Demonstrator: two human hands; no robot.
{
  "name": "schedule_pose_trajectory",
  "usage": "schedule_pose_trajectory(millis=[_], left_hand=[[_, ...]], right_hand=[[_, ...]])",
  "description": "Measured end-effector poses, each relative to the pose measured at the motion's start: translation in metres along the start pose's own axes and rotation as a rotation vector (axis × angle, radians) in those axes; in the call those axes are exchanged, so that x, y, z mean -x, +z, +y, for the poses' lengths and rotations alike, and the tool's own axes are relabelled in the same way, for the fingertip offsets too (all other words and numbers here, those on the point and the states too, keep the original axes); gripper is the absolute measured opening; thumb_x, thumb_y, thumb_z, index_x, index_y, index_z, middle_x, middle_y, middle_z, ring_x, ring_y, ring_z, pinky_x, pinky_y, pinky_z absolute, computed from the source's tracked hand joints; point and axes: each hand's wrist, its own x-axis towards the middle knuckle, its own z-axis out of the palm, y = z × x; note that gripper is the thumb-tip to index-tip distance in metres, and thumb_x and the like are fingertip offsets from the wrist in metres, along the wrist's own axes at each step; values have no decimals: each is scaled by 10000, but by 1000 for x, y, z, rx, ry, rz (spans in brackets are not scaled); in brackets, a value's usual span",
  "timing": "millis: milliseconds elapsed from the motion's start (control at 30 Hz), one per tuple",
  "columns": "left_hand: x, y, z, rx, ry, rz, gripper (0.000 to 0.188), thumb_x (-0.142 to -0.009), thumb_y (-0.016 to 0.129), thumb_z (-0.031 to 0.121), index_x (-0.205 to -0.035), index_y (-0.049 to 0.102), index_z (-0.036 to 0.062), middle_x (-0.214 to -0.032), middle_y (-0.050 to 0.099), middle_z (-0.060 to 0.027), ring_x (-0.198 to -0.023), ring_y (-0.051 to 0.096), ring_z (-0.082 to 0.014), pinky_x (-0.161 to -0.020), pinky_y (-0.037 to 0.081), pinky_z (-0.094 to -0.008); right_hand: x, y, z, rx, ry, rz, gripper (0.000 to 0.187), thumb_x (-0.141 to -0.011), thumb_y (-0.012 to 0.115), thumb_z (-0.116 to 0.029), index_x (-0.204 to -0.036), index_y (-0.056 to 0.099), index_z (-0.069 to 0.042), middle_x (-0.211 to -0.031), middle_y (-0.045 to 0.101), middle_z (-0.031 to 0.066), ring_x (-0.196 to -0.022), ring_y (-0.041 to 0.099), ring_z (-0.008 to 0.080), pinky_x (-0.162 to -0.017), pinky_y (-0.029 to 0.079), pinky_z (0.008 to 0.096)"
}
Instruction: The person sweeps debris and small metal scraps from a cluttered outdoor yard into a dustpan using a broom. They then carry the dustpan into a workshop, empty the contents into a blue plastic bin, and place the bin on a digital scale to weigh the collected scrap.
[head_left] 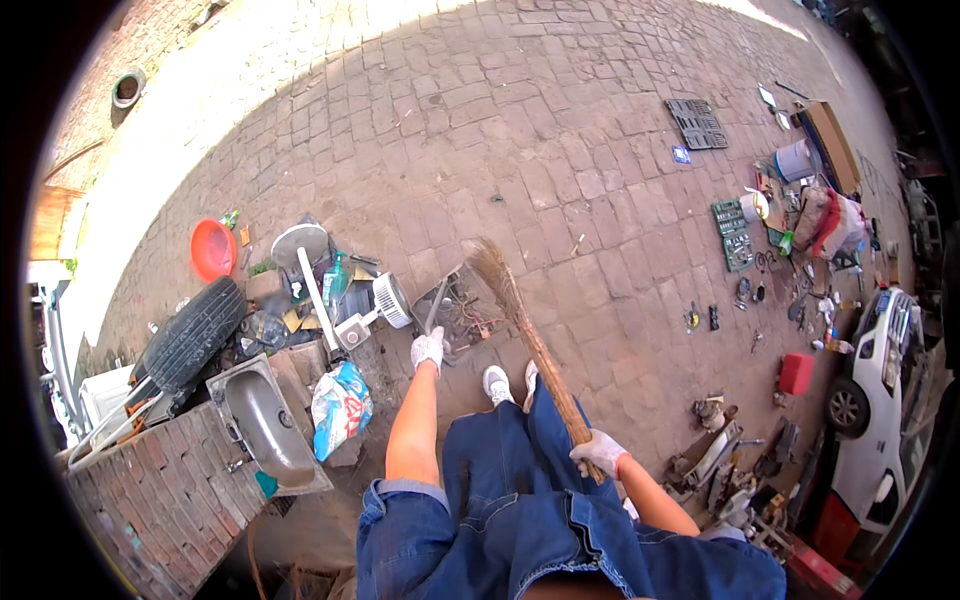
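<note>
Both my hands wear white gloves. My right hand [599,455] is wrapped round the wooden handle of a broom [545,362], close to its upper end. The broom slants away to the left, and its straw bristles meet the right rim of a dustpan. My left hand [427,349] is closed on the grey handle of that dustpan [435,306], which rests on the brick ground ahead of my feet. Dark litter and some reddish, wiry scraps [482,325] lie in the pan; their exact kind is too small to tell.
Left of the dustpan stand a white fan [390,300], a tyre [196,335], a red basin [213,250], a metal sink [268,425] and a plastic bag [341,410]. Tool cases [697,124], scattered parts, a red canister [796,373] and a white car [880,400] are on the right.
</note>
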Motion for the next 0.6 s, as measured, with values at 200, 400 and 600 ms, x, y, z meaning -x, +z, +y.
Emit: schedule_pose_trajectory(millis=[200,400,600], left_hand=[[14,-74,39,544,36,29,384,-825,596,389,-686,637,33,-601,616,-80,-654,595,-178,-627,433,-345],[-12,-116,69,765,-29,66,311,-804,650,348,-913,628,57,-748,612,-31,-715,544,-139,-678,416,-315],[-25,-164,159,978,-101,224,140,-843,634,219,-790,558,115,-557,471,25,-466,500,-115,-471,477,-269]], right_hand=[[24,-35,-74,-267,-45,1,155,-743,624,-73,-813,496,-22,-625,526,66,-458,517,153,-435,482,299],[-21,-85,-157,-408,-38,81,116,-762,622,-93,-764,516,-46,-618,513,48,-474,511,139,-435,477,304],[-57,-117,-278,-435,-9,84,101,-776,611,-101,-767,516,-67,-621,507,37,-487,500,128,-442,461,292]])
